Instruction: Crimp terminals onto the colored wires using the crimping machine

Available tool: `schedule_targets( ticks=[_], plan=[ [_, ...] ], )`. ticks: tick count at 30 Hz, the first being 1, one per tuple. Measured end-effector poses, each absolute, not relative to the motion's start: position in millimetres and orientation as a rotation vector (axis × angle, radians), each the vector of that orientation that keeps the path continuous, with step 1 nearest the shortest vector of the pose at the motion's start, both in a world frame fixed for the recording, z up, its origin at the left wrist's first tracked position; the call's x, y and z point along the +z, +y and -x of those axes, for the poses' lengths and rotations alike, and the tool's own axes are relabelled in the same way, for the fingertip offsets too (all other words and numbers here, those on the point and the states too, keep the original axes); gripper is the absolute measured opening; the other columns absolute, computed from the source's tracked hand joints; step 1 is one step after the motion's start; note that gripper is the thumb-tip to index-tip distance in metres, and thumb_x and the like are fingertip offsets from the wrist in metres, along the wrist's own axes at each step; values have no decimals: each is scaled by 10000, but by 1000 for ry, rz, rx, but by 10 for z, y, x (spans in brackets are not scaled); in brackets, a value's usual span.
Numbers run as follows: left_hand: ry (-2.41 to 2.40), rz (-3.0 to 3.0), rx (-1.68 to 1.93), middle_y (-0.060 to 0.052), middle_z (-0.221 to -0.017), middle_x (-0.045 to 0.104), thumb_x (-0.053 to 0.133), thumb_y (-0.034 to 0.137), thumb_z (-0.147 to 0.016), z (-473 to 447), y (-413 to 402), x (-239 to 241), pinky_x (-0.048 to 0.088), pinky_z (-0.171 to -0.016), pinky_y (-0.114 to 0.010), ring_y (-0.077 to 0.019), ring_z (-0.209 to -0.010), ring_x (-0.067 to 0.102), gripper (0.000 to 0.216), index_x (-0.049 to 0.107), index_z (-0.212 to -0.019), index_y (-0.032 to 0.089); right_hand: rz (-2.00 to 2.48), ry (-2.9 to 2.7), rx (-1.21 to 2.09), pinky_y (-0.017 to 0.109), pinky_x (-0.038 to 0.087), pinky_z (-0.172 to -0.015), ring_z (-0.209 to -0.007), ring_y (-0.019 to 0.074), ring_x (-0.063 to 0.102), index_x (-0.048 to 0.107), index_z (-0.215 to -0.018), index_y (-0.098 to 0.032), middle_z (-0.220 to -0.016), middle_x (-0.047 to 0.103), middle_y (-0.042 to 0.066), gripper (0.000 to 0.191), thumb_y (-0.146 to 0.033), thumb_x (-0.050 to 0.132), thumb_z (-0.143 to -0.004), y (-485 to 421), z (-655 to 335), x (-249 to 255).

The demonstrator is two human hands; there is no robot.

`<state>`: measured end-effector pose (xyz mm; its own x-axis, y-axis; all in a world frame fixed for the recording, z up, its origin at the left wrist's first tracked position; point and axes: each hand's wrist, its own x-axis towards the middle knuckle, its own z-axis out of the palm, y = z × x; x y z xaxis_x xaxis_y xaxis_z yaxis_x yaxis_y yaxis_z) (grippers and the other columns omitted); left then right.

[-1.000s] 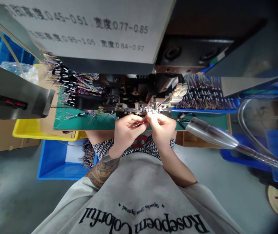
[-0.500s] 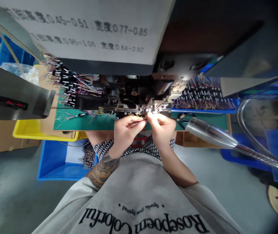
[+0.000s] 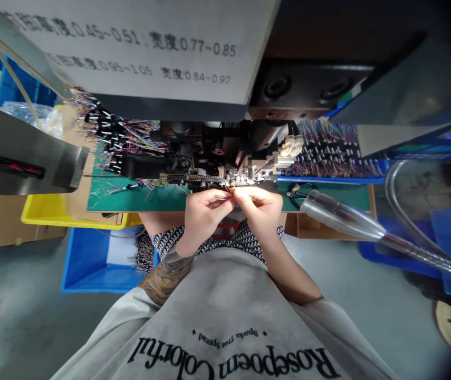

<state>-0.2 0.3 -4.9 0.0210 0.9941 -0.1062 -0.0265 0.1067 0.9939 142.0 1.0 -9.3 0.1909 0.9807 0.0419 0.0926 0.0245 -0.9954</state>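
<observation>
A seated worker's left hand and right hand nearly meet at the front edge of a black metal bench machine, a few thin coloured wires between their fingertips. The left hand is narrowed to a pinch on the wires; the right, its thumb and forefinger drawn together, appears to grip them too, though the exact contact is too small to make out. Just ahead of both hands, a thin perforated metal strip runs along the machine. To the left of the left hand, a loose spray of multicoloured wires with a short black sleeve lies on the green work surface; farther ahead on that side is a heap of black-sleeved, multicoloured wire bundles. Beyond the right hand, more bundles stand in rows in a shallow blue plastic tray, with a dark-handled hand tool nearer by. The work looks to be midway through one piece: its wires are in the fingers, not yet set down. Whether any wire end is finished, and which pile is done or waiting, cannot be told.
</observation>
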Motion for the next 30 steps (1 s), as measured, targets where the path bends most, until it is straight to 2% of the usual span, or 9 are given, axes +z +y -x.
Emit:
schedule_targets(
  ticks=[2, 8, 12, 19, 24, 30],
  plan=[
    [1218, -1128, 1124, -45, -838, 832, 851, 305, -802, 0, 8, -52, 681, -707, -288, -198, -760, 806, 146, 817, -862, 176, 1332, -1161, 972, 274, 492, -557, -581, 131, 582, 839, -791, -209, -612, 671, -2, 208, -374, 742, -871, 4, -1415, -82],
    [1204, -1105, 1153, -30, -848, 828, 867, 312, -785, -9, 13, -36, 686, -758, -292, -188, -789, 806, 156, 798, -850, 188, 1364, -1017, 978, 258, 426, -515, -514, 102, 489, 815, -731, -197, -540, 597, -23, 261, -384, 726, -890, 48, -1366, -80],
    [1236, -1124, 1154, -28, -844, 816, 848, 312, -804, 2, 15, -22, 688, -762, -301, -183, -782, 796, 145, 791, -848, 186, 1337, -972, 1041, 264, 393, -518, -533, 104, 474, 807, -715, -197, -560, 594, -18, 264, -388, 735, -883, 82, -1336, -58],
    [1259, -1135, 1164, -25, -837, 809, 831, 301, -822, 5, 16, -11, 683, -726, -282, -173, -758, 787, 123, 789, -848, 188, 1368, -960, 1045, 255, 326, -493, -503, 91, 381, 783, -670, -194, -501, 456, -41, 306, -402, 727, -889, 82, -1308, -36],
    [1250, -1158, 1175, -23, -831, 812, 831, 306, -821, 7, 18, -23, 676, -718, -274, -176, -767, 790, 125, 788, -838, 190, 1363, -1013, 1061, 256, 375, -495, -494, 92, 405, 816, -734, -195, -510, 508, -35, 290, -418, 717, -890, 56, -1326, -68],
    [1267, -1170, 1107, -27, -791, 811, 868, 283, -773, 15, 23, -40, 657, -666, -272, -182, -723, 778, 133, 792, -820, 184, 1377, -1130, 995, 279, 487, -575, -600, 131, 572, 849, -828, -209, -608, 657, -4, 199, -373, 739, -850, 3, -1338, -7]
  ],
)
